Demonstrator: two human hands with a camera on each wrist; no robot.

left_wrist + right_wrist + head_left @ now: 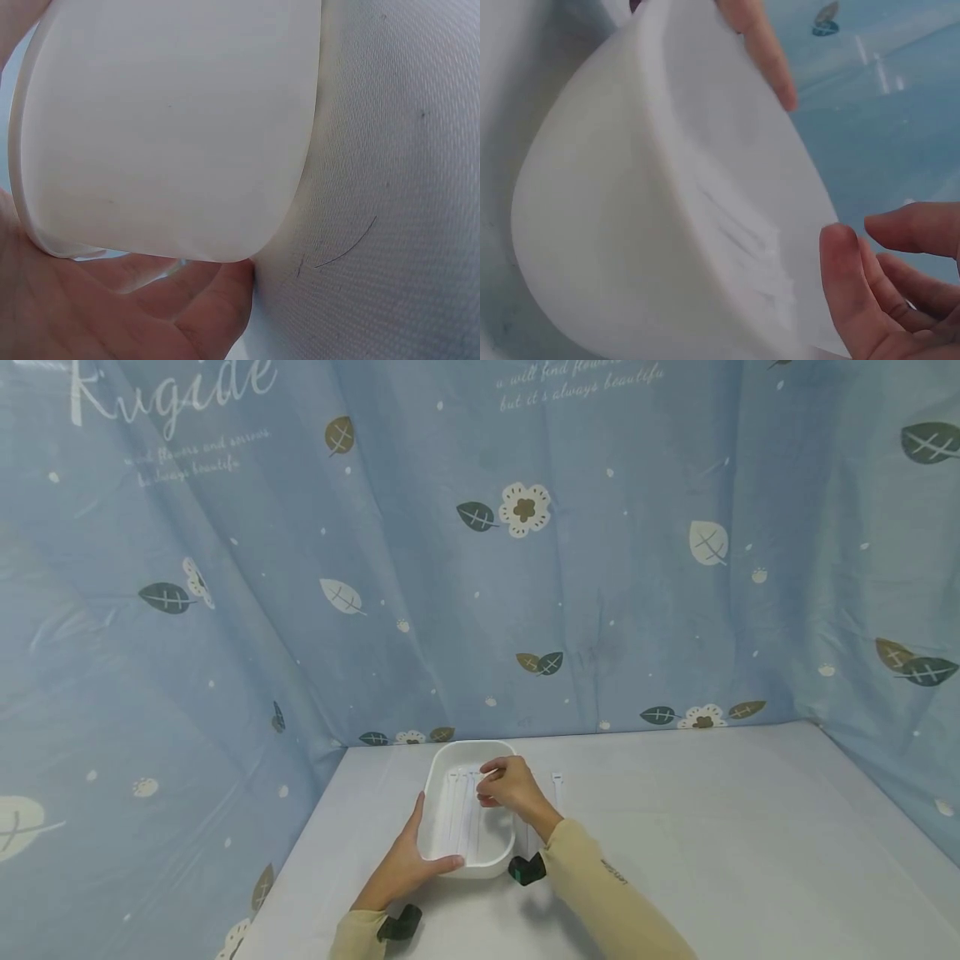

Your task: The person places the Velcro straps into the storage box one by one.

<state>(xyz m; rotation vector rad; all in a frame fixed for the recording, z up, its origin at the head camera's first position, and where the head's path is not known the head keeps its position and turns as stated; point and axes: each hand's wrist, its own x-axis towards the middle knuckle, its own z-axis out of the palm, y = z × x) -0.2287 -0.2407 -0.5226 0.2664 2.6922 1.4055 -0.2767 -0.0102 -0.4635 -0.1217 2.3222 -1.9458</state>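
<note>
A white oval tray (pixel 491 862) stands on the table, with several white cable ties (pixel 454 810) lying lengthwise inside it. My left hand (pixel 407 862) holds the tray's near left corner, its thumb across the near rim and its fingers along the left wall. From the left wrist view, those fingers (pixel 169 300) lie against the outside of the wall, reaching down to the cloth. Over the tray's right side hovers my right hand (pixel 512 787), fingers bent. In the right wrist view its thumb and fingertips (pixel 841 244) are apart, and I see nothing between them.
Another white cable tie (pixel 557 787) lies on the table just right of the tray, partly behind the right forearm. White cloth covers the table (pixel 712 843). A blue patterned curtain (pixel 420 568) hangs behind and at both sides. Each wrist wears a black device (pixel 400 924).
</note>
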